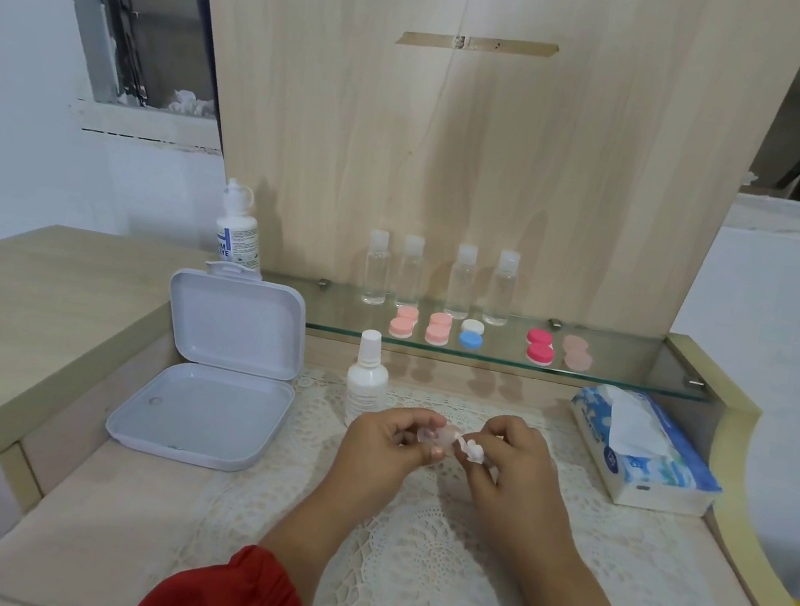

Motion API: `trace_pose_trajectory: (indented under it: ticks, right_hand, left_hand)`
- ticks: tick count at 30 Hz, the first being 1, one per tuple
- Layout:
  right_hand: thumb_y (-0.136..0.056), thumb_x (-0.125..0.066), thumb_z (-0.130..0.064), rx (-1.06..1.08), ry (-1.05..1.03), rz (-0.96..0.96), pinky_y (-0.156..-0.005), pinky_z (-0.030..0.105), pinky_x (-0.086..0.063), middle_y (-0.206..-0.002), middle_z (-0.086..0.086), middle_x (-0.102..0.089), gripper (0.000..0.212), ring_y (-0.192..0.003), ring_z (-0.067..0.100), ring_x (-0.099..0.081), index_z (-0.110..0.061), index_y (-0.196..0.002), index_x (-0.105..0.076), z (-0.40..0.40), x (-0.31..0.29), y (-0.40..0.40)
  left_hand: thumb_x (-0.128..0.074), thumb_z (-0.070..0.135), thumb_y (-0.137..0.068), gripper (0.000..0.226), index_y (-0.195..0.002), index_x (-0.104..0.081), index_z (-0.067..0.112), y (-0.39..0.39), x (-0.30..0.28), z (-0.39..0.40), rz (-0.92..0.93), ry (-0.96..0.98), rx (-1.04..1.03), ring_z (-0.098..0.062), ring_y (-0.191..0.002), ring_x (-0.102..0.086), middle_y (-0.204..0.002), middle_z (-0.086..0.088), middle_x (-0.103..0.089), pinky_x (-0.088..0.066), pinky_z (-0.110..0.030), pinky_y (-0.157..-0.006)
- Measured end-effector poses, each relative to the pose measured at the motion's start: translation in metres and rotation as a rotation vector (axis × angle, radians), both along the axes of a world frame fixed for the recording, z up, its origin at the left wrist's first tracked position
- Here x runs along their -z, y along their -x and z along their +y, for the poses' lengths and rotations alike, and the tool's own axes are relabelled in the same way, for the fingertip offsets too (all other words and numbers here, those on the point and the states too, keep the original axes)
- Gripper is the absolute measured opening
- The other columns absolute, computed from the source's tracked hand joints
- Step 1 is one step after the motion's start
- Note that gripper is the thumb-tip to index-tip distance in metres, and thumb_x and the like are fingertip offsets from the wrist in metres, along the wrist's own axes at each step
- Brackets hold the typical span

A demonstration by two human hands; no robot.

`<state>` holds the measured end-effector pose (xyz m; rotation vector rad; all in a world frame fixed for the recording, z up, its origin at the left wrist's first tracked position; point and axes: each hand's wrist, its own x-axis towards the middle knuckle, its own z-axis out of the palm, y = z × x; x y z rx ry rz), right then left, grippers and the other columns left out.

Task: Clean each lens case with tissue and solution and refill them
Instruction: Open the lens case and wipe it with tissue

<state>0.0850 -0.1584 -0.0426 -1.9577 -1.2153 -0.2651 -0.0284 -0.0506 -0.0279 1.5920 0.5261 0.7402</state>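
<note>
Red gathered sleeves (240,595) sit nearest, over a white lace mat (405,563) of openwork rounds. Above the mat, the left hand (382,443) curls its fingers round a small clear lens case (438,434), and the right hand (510,456) pinches a twisted wad of tissue (472,449) touching the case's edge. Just behind stands one white spray bottle (366,383), partly hidden by the left hand. One hinged white plastic box (217,369) lies open at left; one soft tissue pack (646,448) lies at right. Farther back, a glass shelf (638,359) carries five capped cases (two pink (404,322), one blue-and-white (471,334), one red (539,346), one pale (576,352)) and four clear bottles (377,268). One solution bottle (239,227) stands at far left.
</note>
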Motion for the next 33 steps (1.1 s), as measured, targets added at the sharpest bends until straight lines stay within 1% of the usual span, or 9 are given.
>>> trace_pose_trajectory:
  ticks: [3, 10, 14, 17, 21, 24, 27, 30, 33]
  right_hand:
    - [-0.086, -0.069, -0.021, 0.018, 0.02, -0.073, -0.074, 0.037, -0.041, -0.097, -0.01, -0.057, 0.011, -0.09, 0.016, -0.051, -0.025, -0.094, -0.075, 0.001, 0.001, 0.002]
    - [-0.084, -0.068, -0.01, -0.044, 0.052, 0.057, -0.08, 0.034, -0.041, -0.093, -0.016, -0.053, 0.019, -0.092, 0.011, -0.046, -0.027, -0.088, -0.075, 0.0, -0.001, -0.004]
    - [-0.08, -0.073, -0.008, -0.088, -0.148, 0.413, -0.071, 0.007, -0.039, -0.09, -0.016, -0.064, 0.028, -0.086, -0.007, -0.056, -0.035, -0.082, -0.069, -0.005, -0.009, 0.001]
    - [-0.082, -0.072, -0.009, -0.089, -0.212, 0.59, -0.066, 0.003, -0.041, -0.088, -0.015, -0.069, 0.025, -0.077, -0.01, -0.059, -0.033, -0.088, -0.07, -0.009, -0.012, 0.003]
    - [-0.085, -0.068, -0.007, -0.112, -0.139, 0.479, -0.071, 0.007, -0.043, -0.089, -0.02, -0.068, 0.033, -0.089, -0.009, -0.059, -0.04, -0.082, -0.069, -0.008, -0.01, 0.005]
    - [-0.084, -0.069, -0.006, -0.082, -0.075, 0.306, -0.072, 0.009, -0.04, -0.092, -0.016, -0.062, 0.025, -0.092, -0.005, -0.056, -0.031, -0.083, -0.072, -0.006, -0.006, 0.002]
    - [-0.087, -0.067, -0.013, -0.055, -0.105, 0.343, -0.069, 0.006, -0.038, -0.088, -0.012, -0.062, 0.018, -0.086, -0.003, -0.056, -0.029, -0.078, -0.07, -0.005, -0.004, 0.003]
    - [-0.089, -0.064, -0.018, -0.043, -0.079, 0.38, -0.066, 0.011, -0.039, -0.083, -0.007, -0.062, 0.018, -0.078, 0.003, -0.057, -0.023, -0.072, -0.07, -0.003, -0.004, 0.004]
    - [-0.09, -0.065, -0.017, -0.147, 0.008, 0.415, -0.068, 0.009, -0.04, -0.09, -0.008, -0.056, 0.014, -0.081, -0.002, -0.053, -0.027, -0.092, -0.075, -0.003, -0.004, 0.004]
  left_hand:
    - [-0.071, -0.009, -0.077, 0.029, -0.095, -0.072, 0.014, 0.001, 0.0, 0.0, -0.008, 0.011, 0.012, -0.003, -0.076, -0.067, -0.088, -0.001, -0.071, -0.056, -0.022, -0.073]
    - [-0.072, -0.007, -0.077, 0.029, -0.093, -0.073, 0.017, 0.001, 0.0, 0.001, -0.002, 0.005, -0.004, -0.002, -0.077, -0.066, -0.089, 0.0, -0.07, -0.057, -0.024, -0.077]
    - [-0.07, -0.009, -0.078, 0.029, -0.096, -0.071, 0.013, 0.001, -0.002, 0.002, -0.03, 0.047, -0.016, -0.002, -0.071, -0.066, -0.089, -0.008, -0.068, -0.053, -0.017, -0.069]
    - [-0.071, -0.008, -0.078, 0.029, -0.098, -0.071, 0.013, 0.003, -0.003, 0.001, -0.033, 0.051, -0.008, -0.004, -0.071, -0.067, -0.09, -0.011, -0.068, -0.053, -0.016, -0.07]
    - [-0.072, -0.006, -0.078, 0.028, -0.095, -0.072, 0.017, 0.003, -0.002, 0.0, -0.02, 0.042, -0.003, -0.009, -0.078, -0.065, -0.092, -0.009, -0.068, -0.054, -0.019, -0.074]
    - [-0.072, -0.006, -0.077, 0.03, -0.092, -0.072, 0.02, 0.002, -0.001, 0.0, 0.008, 0.004, 0.001, -0.009, -0.077, -0.063, -0.087, -0.002, -0.068, -0.055, -0.021, -0.075]
    - [-0.073, -0.006, -0.076, 0.032, -0.09, -0.073, 0.024, 0.002, 0.0, 0.0, 0.031, -0.061, 0.011, -0.002, -0.076, -0.062, -0.084, 0.007, -0.068, -0.055, -0.021, -0.076]
    - [-0.074, -0.005, -0.074, 0.038, -0.087, -0.073, 0.031, 0.002, 0.0, -0.002, 0.052, -0.14, 0.018, 0.004, -0.08, -0.061, -0.089, 0.013, -0.068, -0.053, -0.019, -0.078]
    - [-0.073, -0.004, -0.075, 0.038, -0.087, -0.073, 0.032, 0.002, 0.0, 0.0, 0.035, -0.123, -0.008, 0.0, -0.081, -0.062, -0.088, 0.009, -0.069, -0.055, -0.024, -0.08]
